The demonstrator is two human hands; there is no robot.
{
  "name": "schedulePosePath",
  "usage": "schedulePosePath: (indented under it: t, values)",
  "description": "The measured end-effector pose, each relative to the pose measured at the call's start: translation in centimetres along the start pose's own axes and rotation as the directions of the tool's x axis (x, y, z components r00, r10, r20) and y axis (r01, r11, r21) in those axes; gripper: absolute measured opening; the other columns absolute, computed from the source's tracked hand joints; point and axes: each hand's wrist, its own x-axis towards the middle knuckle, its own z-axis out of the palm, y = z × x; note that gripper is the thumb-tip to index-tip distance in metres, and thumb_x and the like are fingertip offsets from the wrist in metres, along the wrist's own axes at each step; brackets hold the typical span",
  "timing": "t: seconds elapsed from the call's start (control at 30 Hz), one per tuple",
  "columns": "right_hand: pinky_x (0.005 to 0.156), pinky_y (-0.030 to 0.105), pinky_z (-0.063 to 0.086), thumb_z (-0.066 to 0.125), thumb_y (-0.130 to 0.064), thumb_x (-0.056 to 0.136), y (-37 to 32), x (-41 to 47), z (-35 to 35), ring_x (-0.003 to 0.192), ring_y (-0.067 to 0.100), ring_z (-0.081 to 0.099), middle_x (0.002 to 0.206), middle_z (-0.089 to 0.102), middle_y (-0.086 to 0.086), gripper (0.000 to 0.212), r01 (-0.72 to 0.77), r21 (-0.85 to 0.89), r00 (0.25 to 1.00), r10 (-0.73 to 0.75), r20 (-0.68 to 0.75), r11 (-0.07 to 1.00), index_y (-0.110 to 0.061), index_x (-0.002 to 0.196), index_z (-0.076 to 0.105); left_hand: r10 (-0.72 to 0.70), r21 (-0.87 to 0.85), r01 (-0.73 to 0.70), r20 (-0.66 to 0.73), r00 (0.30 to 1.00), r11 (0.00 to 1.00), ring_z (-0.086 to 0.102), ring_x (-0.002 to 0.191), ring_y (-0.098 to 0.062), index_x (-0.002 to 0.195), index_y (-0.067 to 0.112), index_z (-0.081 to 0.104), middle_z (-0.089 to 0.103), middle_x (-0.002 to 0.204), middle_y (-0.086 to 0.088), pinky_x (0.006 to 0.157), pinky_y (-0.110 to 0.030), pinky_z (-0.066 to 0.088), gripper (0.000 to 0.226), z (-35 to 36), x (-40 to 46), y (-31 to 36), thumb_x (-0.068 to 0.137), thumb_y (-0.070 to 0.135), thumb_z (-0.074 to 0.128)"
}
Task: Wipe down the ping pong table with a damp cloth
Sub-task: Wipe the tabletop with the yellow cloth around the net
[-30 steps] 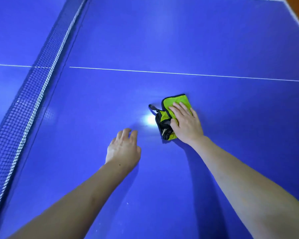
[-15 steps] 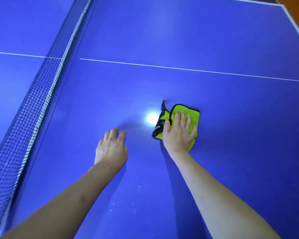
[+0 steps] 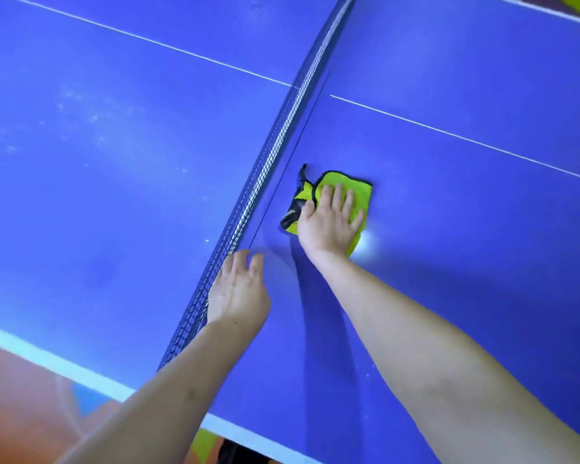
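Two bare hands are at work on a smooth, glossy blue table (image 3: 449, 296) marked with thin white lines. Right hand (image 3: 329, 222) lies flat, fingers straight and slightly spread, pressing a cloth (image 3: 359, 192) onto the surface. Cloth is soft, fuzzy, lime green with dark edging, folded into a rough rectangle; a bunched dark corner with a small loop sticks out at its 10 o'clock side. Its long axis runs from about 7 o'clock to 1 o'clock, roughly in line with the forearm. It sits on the right half of the table, just beside the net (image 3: 265, 169) and at 1 o'clock from the left hand (image 3: 236, 293). Left hand is loose and holds nothing, fingers relaxed, resting right against the net. Net is dark open mesh with a pale top band. Faint pale smudges and specks show on the left half; a bright glare spot sits at 4 o'clock of the cloth.
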Motion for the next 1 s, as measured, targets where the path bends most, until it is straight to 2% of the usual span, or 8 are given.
schedulePosePath:
  t: [0.13,0.23,0.3,0.37,0.6,0.83,1.0]
  values:
    - [0.127,0.055,0.01,0.036,-0.049,0.102,-1.3,-0.6,1.0,0.16,0.02,0.016,0.172,0.028,-0.006,0.061,0.31,-0.091,0.95,-0.303,0.076,0.946,-0.029,0.159,0.04,0.012,-0.007,-0.011,0.012,1.0,1.0,0.037,0.129,-0.023,0.137,0.017,0.041,0.036,0.14,-0.002,0.093,-0.033,0.045,0.049,0.3,-1.0,-1.4,0.089,0.01,0.046]
    - [0.128,0.051,0.012,0.029,-0.051,0.097,1.5,-1.6,0.4,0.159,0.015,0.019,0.17,0.032,-0.01,0.064,0.507,-0.09,0.861,-0.498,0.105,0.857,-0.031,0.156,0.046,0.012,0.017,-0.012,0.028,1.0,1.0,0.038,0.128,-0.024,0.136,0.017,0.042,0.038,0.139,-0.002,0.091,-0.035,0.047,0.049,0.3,-1.9,-1.4,0.088,0.012,0.047]
    - [0.128,0.05,0.013,0.029,-0.051,0.097,3.9,-2.3,-0.2,0.159,0.013,0.02,0.169,0.034,-0.011,0.063,0.599,-0.057,0.798,-0.59,0.12,0.798,-0.032,0.154,0.048,0.011,0.054,-0.013,0.029,1.0,0.998,0.04,0.126,-0.025,0.135,0.017,0.044,0.04,0.137,-0.003,0.094,-0.037,0.045,0.047,0.1,-2.4,-0.8,0.089,0.014,0.048]
    - [0.128,0.049,0.013,0.032,-0.05,0.099,6.8,-2.9,-1.0,0.159,0.011,0.018,0.169,0.033,-0.013,0.06,0.625,-0.034,0.776,-0.617,0.131,0.78,-0.033,0.154,0.047,0.02,0.088,-0.022,0.021,1.0,0.996,0.041,0.128,-0.026,0.137,0.016,0.046,0.042,0.139,-0.005,0.099,-0.038,0.042,0.047,0.2,-3.1,0.4,0.089,0.016,0.049]
    - [0.129,0.045,0.009,0.028,-0.049,0.099,21.2,-4.4,-6.0,0.16,0.01,0.015,0.17,0.029,-0.014,0.062,0.502,-0.028,0.863,-0.498,0.085,0.864,-0.033,0.156,0.045,0.101,0.098,-0.106,0.048,0.994,0.99,0.04,0.131,-0.025,0.142,0.018,0.044,0.041,0.144,-0.003,0.101,-0.036,0.04,0.051,2.6,-6.9,9.8,0.091,0.018,0.049]
    - [0.131,0.047,0.008,0.028,-0.048,0.099,35.4,-4.7,-10.7,0.161,0.009,0.009,0.173,0.022,-0.015,0.062,0.269,-0.041,0.963,-0.267,0.033,0.962,-0.037,0.16,0.036,0.252,0.082,-0.258,0.07,0.965,0.963,0.036,0.134,-0.023,0.144,0.02,0.041,0.037,0.147,-0.001,0.106,-0.033,0.035,0.049,5.7,-9.8,21.4,0.095,0.021,0.045]
    - [0.13,0.051,0.007,0.032,-0.046,0.105,39.4,-7.2,-11.8,0.162,0.013,0.006,0.175,0.016,-0.01,0.059,0.115,-0.056,0.993,-0.114,0.019,0.992,-0.034,0.163,0.03,0.289,0.086,-0.297,0.095,0.953,0.951,0.036,0.134,-0.023,0.143,0.021,0.041,0.037,0.147,-0.001,0.106,-0.033,0.034,0.046,6.6,-12.0,25.7,0.097,0.022,0.044]
